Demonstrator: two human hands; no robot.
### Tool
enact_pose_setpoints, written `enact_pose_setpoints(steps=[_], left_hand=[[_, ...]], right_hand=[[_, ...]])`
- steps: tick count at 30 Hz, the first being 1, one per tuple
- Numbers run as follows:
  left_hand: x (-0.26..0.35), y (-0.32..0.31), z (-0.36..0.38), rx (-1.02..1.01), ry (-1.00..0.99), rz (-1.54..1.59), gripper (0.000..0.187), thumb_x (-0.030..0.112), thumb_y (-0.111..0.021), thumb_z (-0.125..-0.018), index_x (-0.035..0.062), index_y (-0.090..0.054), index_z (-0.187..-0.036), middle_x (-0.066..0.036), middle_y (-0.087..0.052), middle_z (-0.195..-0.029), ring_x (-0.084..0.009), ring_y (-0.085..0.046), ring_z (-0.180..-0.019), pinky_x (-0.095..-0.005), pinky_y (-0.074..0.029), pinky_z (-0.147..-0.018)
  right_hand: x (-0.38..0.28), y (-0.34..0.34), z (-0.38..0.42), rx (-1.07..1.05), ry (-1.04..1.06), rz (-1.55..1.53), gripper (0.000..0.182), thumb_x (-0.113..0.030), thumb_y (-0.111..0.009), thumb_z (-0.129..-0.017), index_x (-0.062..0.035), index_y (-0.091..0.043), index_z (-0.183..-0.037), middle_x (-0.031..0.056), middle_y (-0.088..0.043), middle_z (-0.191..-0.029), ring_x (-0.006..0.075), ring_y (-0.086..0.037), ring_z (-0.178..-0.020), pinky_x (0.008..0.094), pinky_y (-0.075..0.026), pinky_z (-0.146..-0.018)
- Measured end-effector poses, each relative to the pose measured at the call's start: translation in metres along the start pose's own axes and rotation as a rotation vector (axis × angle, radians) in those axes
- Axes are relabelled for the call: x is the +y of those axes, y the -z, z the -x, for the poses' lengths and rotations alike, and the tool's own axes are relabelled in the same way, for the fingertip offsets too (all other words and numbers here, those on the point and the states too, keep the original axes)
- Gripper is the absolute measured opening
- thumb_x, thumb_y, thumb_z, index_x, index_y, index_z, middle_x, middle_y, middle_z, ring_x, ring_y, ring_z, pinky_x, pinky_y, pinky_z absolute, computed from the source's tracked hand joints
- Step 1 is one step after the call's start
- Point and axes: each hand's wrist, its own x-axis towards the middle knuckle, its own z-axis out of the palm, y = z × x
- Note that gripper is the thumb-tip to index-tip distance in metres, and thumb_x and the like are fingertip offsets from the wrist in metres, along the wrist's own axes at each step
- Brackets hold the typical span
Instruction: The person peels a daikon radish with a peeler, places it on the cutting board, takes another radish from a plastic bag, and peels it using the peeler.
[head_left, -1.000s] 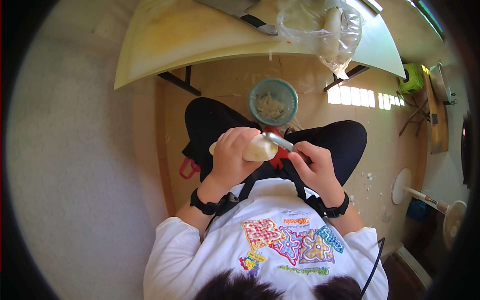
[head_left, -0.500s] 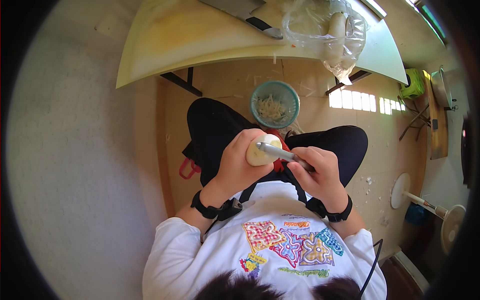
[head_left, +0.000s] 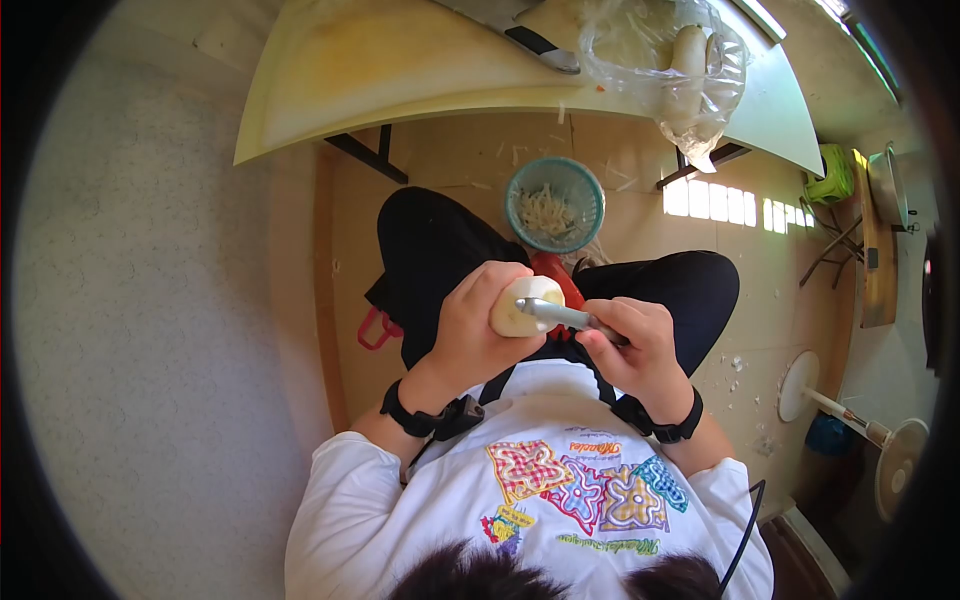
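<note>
A pale, peeled root vegetable [head_left: 512, 316] is gripped in my left hand [head_left: 474, 322], its rounded end facing up above my lap. My right hand [head_left: 640, 345] is closed around the handle of a grey metal peeler [head_left: 562, 315]. The peeler's head rests against the vegetable's end. Just beyond my hands, a blue-green basket [head_left: 598, 212] on the floor holds pale peelings [head_left: 545, 212].
Ahead stands a table [head_left: 350, 85] bearing a large knife [head_left: 540, 48] and a clear plastic bag [head_left: 650, 60] with long white vegetables [head_left: 685, 75]. A white fan [head_left: 800, 385] is at the right, a wall [head_left: 150, 300] at the left. Scraps dot the floor.
The view has shifted slightly, so the table and basket appear a little to the right. The peeler's head has tilted slightly and sits a little lower on the vegetable's end. Both grips are unchanged.
</note>
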Motion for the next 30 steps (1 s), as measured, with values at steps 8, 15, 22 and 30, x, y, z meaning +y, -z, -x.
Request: enact_pose_setpoints(steps=[8,15,22,30], left_hand=[[-0.005,0.003,0.004,0.018,-0.171,0.000,0.056,0.002,-0.081,-0.066,0.0065,-0.055,-0.115,-0.011,-0.065,-0.100,-0.0245,-0.065,-0.086,-0.0352,-0.053,-0.077],[0.004,0.008,-0.009,-0.004,-0.230,0.120,0.058,-0.001,-0.081,-0.064,0.0069,-0.052,-0.114,-0.010,-0.065,-0.102,-0.0233,-0.065,-0.089,-0.0334,-0.053,-0.076],[0.000,-0.009,-0.004,-0.023,-0.064,0.189,0.055,-0.002,-0.079,-0.065,0.0077,-0.053,-0.113,-0.007,-0.064,-0.101,-0.0178,-0.064,-0.088,-0.0310,-0.052,-0.078],[0.001,-0.003,-0.004,-0.064,-0.003,0.150,0.060,0.004,-0.082,-0.062,0.0078,-0.055,-0.115,-0.007,-0.063,-0.103,-0.0186,-0.064,-0.090,-0.0306,-0.052,-0.079]], right_hand=[[0.001,-0.010,-0.004,0.048,-0.275,0.053,0.013,-0.017,-0.073,-0.087,-0.0042,-0.068,-0.089,0.0092,-0.056,-0.061,0.0211,-0.053,-0.050,0.0299,-0.042,-0.049],[0.070,0.020,0.020,0.293,-0.746,-0.544,0.031,-0.028,-0.056,-0.102,-0.0031,-0.060,-0.085,-0.0087,-0.038,-0.057,0.0011,-0.031,-0.049,0.0219,-0.021,-0.045],[0.022,0.024,0.019,0.166,-0.487,-0.445,0.024,-0.019,-0.057,-0.100,-0.0002,-0.062,-0.087,-0.0063,-0.046,-0.062,0.0018,-0.035,-0.054,0.0203,-0.026,-0.049],[-0.017,0.027,-0.006,-0.062,0.073,0.004,0.022,-0.014,-0.080,-0.073,-0.0047,-0.070,-0.090,0.0039,-0.056,-0.059,0.0168,-0.052,-0.047,0.0280,-0.038,-0.044]])
